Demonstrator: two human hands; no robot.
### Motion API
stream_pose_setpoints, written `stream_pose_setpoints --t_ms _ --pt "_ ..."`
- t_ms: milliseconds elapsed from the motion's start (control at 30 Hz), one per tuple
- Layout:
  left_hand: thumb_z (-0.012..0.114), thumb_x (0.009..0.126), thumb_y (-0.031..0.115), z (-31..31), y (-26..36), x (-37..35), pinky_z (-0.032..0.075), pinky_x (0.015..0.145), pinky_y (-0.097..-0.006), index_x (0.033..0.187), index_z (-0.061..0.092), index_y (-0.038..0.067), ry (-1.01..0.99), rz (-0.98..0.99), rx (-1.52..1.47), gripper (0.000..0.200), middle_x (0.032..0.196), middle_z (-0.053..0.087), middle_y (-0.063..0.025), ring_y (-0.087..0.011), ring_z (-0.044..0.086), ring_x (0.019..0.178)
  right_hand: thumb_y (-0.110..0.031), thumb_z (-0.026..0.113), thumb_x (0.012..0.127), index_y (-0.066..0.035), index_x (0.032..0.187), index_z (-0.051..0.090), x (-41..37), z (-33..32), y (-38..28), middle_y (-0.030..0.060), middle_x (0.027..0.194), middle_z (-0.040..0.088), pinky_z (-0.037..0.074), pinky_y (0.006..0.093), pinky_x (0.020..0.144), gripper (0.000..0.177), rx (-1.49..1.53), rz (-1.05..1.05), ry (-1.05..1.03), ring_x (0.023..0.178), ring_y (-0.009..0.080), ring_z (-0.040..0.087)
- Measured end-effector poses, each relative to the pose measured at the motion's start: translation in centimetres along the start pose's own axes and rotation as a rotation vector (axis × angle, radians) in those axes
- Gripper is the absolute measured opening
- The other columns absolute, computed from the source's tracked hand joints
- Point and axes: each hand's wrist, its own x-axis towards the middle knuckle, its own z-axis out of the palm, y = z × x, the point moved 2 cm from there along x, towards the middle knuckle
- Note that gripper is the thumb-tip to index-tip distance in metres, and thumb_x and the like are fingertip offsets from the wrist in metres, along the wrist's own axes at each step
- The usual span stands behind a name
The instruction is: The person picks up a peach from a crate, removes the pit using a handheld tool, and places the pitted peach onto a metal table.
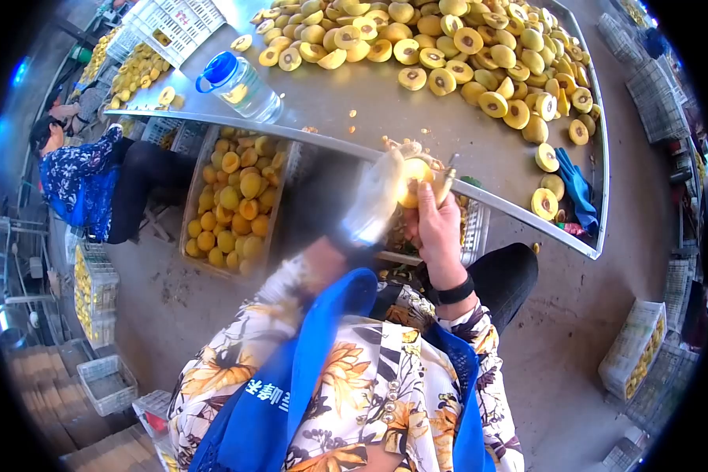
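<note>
My left hand point(374, 197), in a pale glove and blurred by motion, is closed around a yellow peach point(414, 179) at the near edge of the metal table point(330, 106). My bare right hand point(436, 228) is closed on a small knife-like tool point(449, 177) with a thin metal tip pointing up. Its thumb presses against the peach. Part of the tool is hidden by the fingers. Many halved peaches point(468, 41), some with brown centres, lie heaped across the table.
A water bottle point(248, 86) with a blue cap and a blue glove point(576, 189) lie on the table. Under its edge stand a crate of whole peaches point(190, 224) and a white basket point(476, 232). At left sits another person point(82, 177). More crates point(633, 346) stand around.
</note>
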Motion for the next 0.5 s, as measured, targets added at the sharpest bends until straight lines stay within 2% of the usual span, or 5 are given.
stream_pose_setpoints --t_ms 67,133,267,400,500 --pt "0.034 0.097 0.048 -0.3 0.8 -0.3 0.049 0.081 -0.0272 0.11 0.058 -0.001 0.146 -0.16 -0.138 0.056 0.099 0.064 -0.0114 -0.0176 0.061 0.089 -0.026 0.057 0.091 -0.004 0.093 0.055 -0.4 0.1 0.6 0.006 0.057 0.054 0.039 0.0277 0.04 0.023 -0.352 -0.097 0.021 0.043 0.0131 0.05" --pt "0.033 0.097 0.049 -1.7 -0.2 0.5 0.049 0.078 -0.0272 0.107 0.059 -0.001 0.079 -0.153 -0.19 0.057 0.096 0.065 -0.0117 -0.0181 0.062 0.085 -0.025 0.06 0.088 -0.001 0.09 0.055 -1.7 0.0 -0.1 0.0123 0.06 0.059 0.046 0.0334 0.048 0.025 -0.662 -0.297 0.01 0.05 0.0196 0.057" --pt "0.033 0.096 0.051 -2.2 -0.1 0.6 0.05 0.074 -0.028 0.1 0.063 -0.003 0.007 -0.086 -0.074 0.061 0.089 0.066 -0.0117 -0.0177 0.062 0.079 -0.018 0.062 0.083 0.003 0.087 0.052 -4.4 0.4 -2.9 0.0257 0.07 0.059 0.048 0.0427 0.061 0.024 -0.66 -0.154 -0.181 0.068 0.0422 0.061" --pt "0.035 0.096 0.051 -1.8 0.4 0.1 0.05 0.072 -0.0291 0.095 0.065 -0.003 0.005 -0.052 0.02 0.061 0.083 0.066 -0.0107 -0.0179 0.062 0.075 -0.015 0.06 0.082 0.004 0.088 0.049 -5.0 0.6 -3.0 0.0291 0.073 0.059 0.047 0.0467 0.063 0.022 -0.766 -0.112 -0.192 0.075 0.0459 0.059" --pt "0.037 0.096 0.05 -1.7 1.1 -0.1 0.05 0.068 -0.0276 0.09 0.065 -0.003 -0.082 0.213 0.243 0.061 0.08 0.066 -0.0094 -0.0168 0.062 0.07 -0.013 0.059 0.082 0.004 0.089 0.048 -5.2 0.6 -2.3 0.0309 0.074 0.058 0.047 0.0477 0.064 0.022 -0.788 -0.147 -0.227 0.075 0.0469 0.058"
